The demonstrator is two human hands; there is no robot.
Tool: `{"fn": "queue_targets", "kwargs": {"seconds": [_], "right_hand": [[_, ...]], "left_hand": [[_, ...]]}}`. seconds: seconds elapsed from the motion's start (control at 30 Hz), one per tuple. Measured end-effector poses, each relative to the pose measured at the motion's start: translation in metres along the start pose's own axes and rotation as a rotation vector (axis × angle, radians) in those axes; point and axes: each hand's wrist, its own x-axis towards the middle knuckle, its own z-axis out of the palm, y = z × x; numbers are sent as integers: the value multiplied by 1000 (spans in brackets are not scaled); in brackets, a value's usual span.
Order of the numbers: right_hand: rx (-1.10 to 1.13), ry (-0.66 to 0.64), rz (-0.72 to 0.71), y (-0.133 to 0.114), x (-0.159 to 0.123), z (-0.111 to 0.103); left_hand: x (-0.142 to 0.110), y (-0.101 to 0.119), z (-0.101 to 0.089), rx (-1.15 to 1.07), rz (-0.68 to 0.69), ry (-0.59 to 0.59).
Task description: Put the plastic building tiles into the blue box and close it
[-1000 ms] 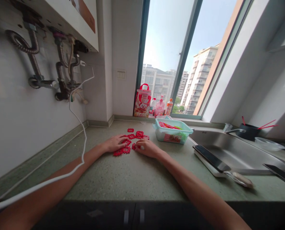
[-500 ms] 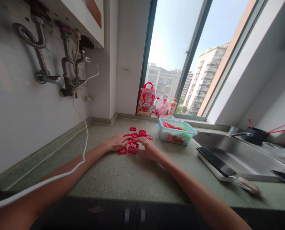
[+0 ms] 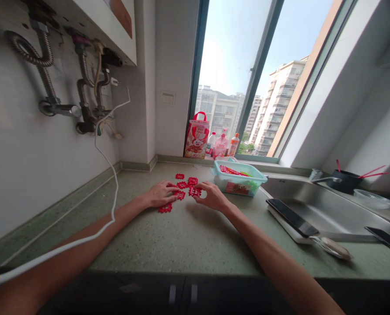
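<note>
Several flat red interlocking pieces (image 3: 182,184) lie on the speckled green countertop (image 3: 181,236). My left hand (image 3: 158,194) rests palm down on the pieces at their left side, fingers stretched out flat. My right hand (image 3: 211,196) is lifted a little off the counter and pinches one red piece (image 3: 195,191) between thumb and fingers. One more red piece (image 3: 165,208) lies just in front of my left hand.
A teal plastic box (image 3: 238,178) holding red pieces stands right of my hands. Further right are a steel sink (image 3: 316,205), a chopping board with a knife (image 3: 291,217) and a dark pot (image 3: 347,181). A red bag (image 3: 197,141) and bottles (image 3: 221,145) stand by the window. A white cable (image 3: 109,175) hangs at the left.
My right hand has risen from the counter and moved back to the right, now pinching a red piece. My left hand stays flat on the pieces.
</note>
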Motion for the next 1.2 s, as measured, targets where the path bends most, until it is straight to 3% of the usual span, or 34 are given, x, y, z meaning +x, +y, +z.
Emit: {"fn": "queue_targets", "kwargs": {"seconds": [0.1, 0.17, 0.37, 0.47, 0.57, 0.67, 0.8, 0.87, 0.97, 1.03, 1.1, 1.2], "right_hand": [[34, 125, -6, 0, 1, 3], [50, 139, -9, -4, 2, 11], [14, -126, 42, -5, 2, 33], [-9, -193, 128, 0, 1, 29], [-32, -212, 151, 2, -1, 19], [-37, -171, 109, 3, -3, 8], [-1, 8, 69, 0, -2, -1], [42, 91, 45, -3, 0, 1], [93, 105, 13, -8, 3, 15], [99, 21, -8, -11, 5, 27], [94, -82, -18, -14, 5, 36], [97, -161, 2, -14, 6, 38]], "left_hand": [[1, 19, 2, 8, 25, 29], [3, 26, 4, 21, 28, 39], [5, 9, 5, 88, -11, 7], [3, -5, 2, 124, -78, 27], [0, -6, -2, 150, -102, 40], [-1, 9, -7, 109, -18, 37], [2, 31, -7, -20, 214, 17], [4, 33, -7, -29, 247, 51], [6, 23, -12, 36, 148, 151], [5, 8, -20, 105, 56, 177], [1, -9, -29, 151, -72, 120], [-9, -33, -42, 137, -296, -67]]}}
